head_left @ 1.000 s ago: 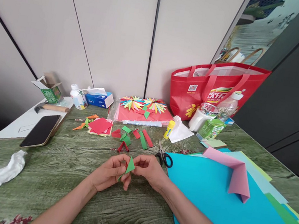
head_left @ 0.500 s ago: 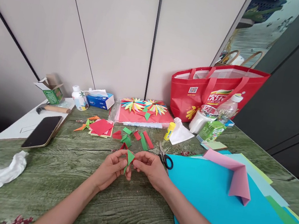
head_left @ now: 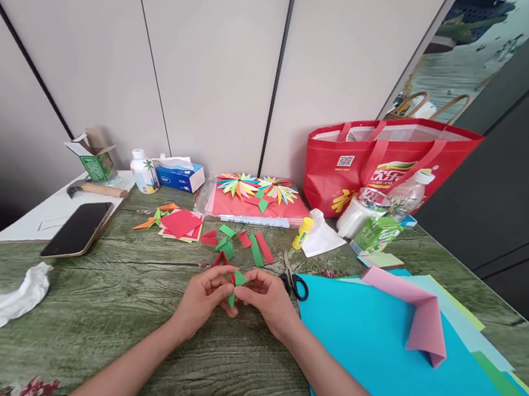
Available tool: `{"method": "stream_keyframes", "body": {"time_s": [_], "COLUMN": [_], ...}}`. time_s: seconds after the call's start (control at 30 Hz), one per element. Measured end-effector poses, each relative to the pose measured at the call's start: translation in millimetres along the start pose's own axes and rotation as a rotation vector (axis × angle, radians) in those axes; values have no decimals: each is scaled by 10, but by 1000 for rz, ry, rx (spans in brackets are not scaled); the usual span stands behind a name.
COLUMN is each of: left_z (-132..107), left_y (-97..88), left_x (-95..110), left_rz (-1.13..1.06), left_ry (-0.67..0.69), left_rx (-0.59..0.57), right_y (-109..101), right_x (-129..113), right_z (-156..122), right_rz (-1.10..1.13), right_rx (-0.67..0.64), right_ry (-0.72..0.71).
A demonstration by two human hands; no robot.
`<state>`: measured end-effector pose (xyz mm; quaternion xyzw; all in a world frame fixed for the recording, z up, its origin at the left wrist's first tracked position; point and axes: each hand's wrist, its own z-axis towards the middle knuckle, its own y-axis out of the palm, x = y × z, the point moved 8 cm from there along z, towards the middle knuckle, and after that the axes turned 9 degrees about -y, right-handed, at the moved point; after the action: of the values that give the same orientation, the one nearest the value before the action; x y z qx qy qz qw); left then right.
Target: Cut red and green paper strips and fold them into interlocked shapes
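Between my two hands is a small folded paper piece (head_left: 239, 279), green with some red showing. My left hand (head_left: 201, 295) pinches it from the left, fingers closed. From the other side my right hand (head_left: 268, 299) grips it between thumb and fingers. Just beyond the hands lie several red and green folded paper pieces, among them a green strip (head_left: 256, 251) and a red strip (head_left: 264, 246). Black-handled scissors (head_left: 295, 281) rest by my right hand, partly over the blue sheet's edge.
Large blue paper (head_left: 368, 364) with a folded pink strip (head_left: 427, 320) covers the right side. A yellow glue stick (head_left: 302, 233), red bag (head_left: 331, 162) and paper pinwheel shapes (head_left: 239, 185) stand or lie behind. A phone (head_left: 77, 229) and crumpled tissue (head_left: 11, 301) are at left.
The folded paper piece has turned in my fingers, its green point now leaning right and more red showing. Both hands stay close together, and the view has shifted slightly.
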<state>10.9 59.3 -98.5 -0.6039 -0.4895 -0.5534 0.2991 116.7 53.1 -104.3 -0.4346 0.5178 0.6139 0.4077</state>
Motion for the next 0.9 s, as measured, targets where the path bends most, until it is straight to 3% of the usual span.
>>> {"method": "stream_keyframes", "body": {"time_s": [0.37,0.73,0.9], "left_z": [-22,-4,21], "left_y": [-20,-55,-75], "left_x": [47,61,15], "left_rz": [15,101,28], "left_ry": [-20,57,15], "left_rx": [63,71,79], "right_y": [-81,-139,-111], "right_x": [-9,88,17], "right_z": [27,-2,12], "right_rz": [-37,-51,-159], "right_rx": [96,165,122], "right_ry": [-49,20,-73]}}
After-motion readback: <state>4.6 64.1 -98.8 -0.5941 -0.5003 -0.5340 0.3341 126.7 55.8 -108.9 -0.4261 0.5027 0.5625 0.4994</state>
